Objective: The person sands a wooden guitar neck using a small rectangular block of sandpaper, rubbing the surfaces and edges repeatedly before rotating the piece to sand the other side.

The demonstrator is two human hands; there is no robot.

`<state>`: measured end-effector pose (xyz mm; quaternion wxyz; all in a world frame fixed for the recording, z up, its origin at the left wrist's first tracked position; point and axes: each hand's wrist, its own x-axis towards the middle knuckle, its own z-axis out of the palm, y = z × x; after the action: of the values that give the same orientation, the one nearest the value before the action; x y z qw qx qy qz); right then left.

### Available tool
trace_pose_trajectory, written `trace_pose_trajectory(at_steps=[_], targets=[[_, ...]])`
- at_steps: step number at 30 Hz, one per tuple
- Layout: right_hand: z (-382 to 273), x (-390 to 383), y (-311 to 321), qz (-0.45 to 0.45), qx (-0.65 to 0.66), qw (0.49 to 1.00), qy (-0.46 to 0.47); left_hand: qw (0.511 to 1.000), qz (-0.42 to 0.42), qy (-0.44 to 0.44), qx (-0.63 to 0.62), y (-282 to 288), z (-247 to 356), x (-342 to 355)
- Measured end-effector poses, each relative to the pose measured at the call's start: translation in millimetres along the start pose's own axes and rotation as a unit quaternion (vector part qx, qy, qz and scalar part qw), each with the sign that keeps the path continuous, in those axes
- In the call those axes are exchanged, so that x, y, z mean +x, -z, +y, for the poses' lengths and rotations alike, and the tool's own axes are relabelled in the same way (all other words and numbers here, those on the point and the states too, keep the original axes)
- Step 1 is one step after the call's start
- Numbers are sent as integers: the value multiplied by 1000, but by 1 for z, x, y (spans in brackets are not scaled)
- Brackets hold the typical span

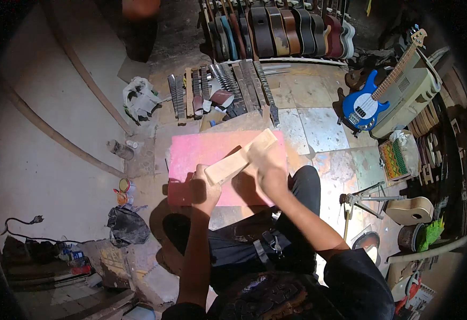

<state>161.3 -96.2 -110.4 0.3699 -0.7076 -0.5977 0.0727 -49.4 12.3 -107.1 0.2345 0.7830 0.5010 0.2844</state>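
A pale, flat-sided wooden block [227,168] lies at a slant above a pink board [188,148] in front of my lap. My left hand [204,193] is closed around its near left end, with the thumb along the side. Over the block's middle, my right hand [270,173] is smeared by motion. Its fingers reach onto the wood, but whether they grip it or hold something against it cannot be made out. The block's far right end sticks out beyond that hand.
Several guitar necks [239,80] lie on the tiled floor ahead, below a row of guitar bodies [259,32]. At right a blue bass guitar [369,101] leans on a pale cabinet [404,96], with a metal stand [364,198] nearer. A black plastic bag [128,225] sits left.
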Motion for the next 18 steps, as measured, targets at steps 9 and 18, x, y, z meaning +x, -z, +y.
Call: trace_pose_trajectory(at_steps=[9, 18], targets=[[-6, -6, -11, -13, 14, 1000, -15, 1000, 8, 15, -13, -1, -4, -1], [-13, -9, -5, -41, 63, 997, 2, 999, 8, 11, -34, 3, 12, -2]])
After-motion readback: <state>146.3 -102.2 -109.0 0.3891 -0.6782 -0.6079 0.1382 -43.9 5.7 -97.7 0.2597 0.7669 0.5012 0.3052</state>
